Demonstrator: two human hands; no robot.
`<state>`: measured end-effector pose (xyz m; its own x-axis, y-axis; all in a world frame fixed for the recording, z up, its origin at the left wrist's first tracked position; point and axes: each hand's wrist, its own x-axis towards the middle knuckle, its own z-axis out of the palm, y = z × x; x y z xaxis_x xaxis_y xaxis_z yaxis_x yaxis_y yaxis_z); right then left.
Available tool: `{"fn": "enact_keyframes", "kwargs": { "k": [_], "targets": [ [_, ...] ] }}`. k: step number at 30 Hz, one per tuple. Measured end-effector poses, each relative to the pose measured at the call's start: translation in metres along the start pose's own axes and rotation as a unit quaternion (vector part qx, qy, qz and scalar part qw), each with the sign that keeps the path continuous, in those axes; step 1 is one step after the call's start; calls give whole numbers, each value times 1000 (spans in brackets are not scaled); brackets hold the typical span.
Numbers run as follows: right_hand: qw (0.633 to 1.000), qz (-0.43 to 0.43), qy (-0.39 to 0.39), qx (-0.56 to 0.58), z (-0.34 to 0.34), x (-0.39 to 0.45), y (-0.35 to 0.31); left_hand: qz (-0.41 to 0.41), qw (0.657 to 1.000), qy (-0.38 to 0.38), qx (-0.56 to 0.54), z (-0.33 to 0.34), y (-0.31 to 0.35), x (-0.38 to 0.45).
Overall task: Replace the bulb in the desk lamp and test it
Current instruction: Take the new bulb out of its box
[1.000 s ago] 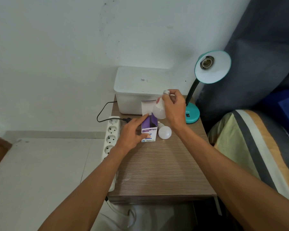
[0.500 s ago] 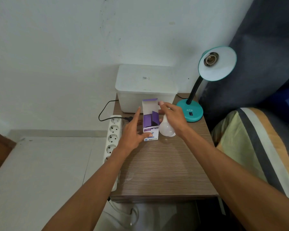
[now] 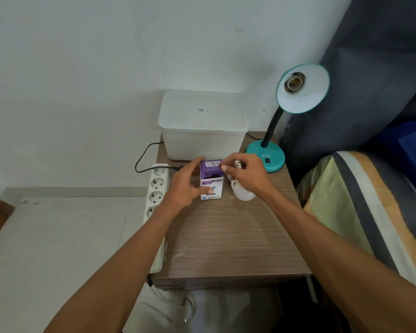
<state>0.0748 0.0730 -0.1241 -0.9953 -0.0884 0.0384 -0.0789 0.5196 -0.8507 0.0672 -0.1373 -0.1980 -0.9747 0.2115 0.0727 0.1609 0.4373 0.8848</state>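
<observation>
Now two hands, left [image 3: 185,188] gripping one bulb box [image 3: 211,182], right [image 3: 246,177] holding two bulbs [image 3: 243,194].

The desk [image 3: 226,236] has matt wood grain, the bulb box [image 3: 211,186] is printed cardboard, and the lamp base [image 3: 265,156] and white bin [image 3: 202,126] are smooth plastic.

Soft, even daylight, moderately bright, no hard source visible. White wall [image 3: 82,68] reads slightly blue-grey with mild vignetting toward the corners. Shadows are faint and diffuse: a soft one under the left hand [image 3: 186,186] on the desk [image 3: 226,236], another beside the white storage box [image 3: 203,126]. Lamp shade [image 3: 303,88] interior is unlit, no glare. Wide-angle distortion bows the wall and stretches the forearms at the bottom edge. Focus sharp at centre; the bed [image 3: 370,200] at right is slightly smeared.
</observation>
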Motion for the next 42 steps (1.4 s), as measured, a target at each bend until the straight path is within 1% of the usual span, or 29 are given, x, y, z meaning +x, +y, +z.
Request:
{"fn": "enact_keyframes", "kwargs": {
  "k": [2,4,7,9,15,18,24,26,29,31,35,36,39,42],
  "targets": [
    [1000,-2,-10,-2,2,-4,6,0,1000,-4,2,-1,0,-1],
    [1000,-5,2,-9,6,-7,7,-4,1000,-6,-4,0,1,-1],
    [998,-23,25,-56,9,-8,6,-13,1000,-7,-10,1,3,-3],
    [995,-42,26,-82,10,-9,5,-13,1000,-7,-8,2,4,-2],
    [994,-59,2,-91,10,-10,6,-18,1000,-10,-2,4,4,-4],
    [990,-73,-11,-120,8,-10,5,-16,1000,-9,-3,4,3,-3],
    [985,-76,-41,-152,4,-10,-1,-11,1000,-7,4,5,-1,-2],
    [979,-83,-45,-179,3,-9,-3,0,1000,-10,9,5,-2,-2],
    [968,-101,-41,-224,4,-8,-6,44,997,-3,62,8,-5,-3],
    [966,-107,-43,-232,6,-8,-5,63,994,2,88,9,-9,-2],
    [978,-76,-47,-189,9,-12,-1,68,995,-1,79,11,-10,-2],
    [984,-56,-46,-164,9,-14,-1,70,995,-1,75,11,-10,-2],
    [999,25,-26,-38,8,-20,0,73,995,-4,66,11,-10,-3],
    [997,76,-5,-4,4,-19,-2,75,995,3,64,14,-8,-5]
  ]
}}
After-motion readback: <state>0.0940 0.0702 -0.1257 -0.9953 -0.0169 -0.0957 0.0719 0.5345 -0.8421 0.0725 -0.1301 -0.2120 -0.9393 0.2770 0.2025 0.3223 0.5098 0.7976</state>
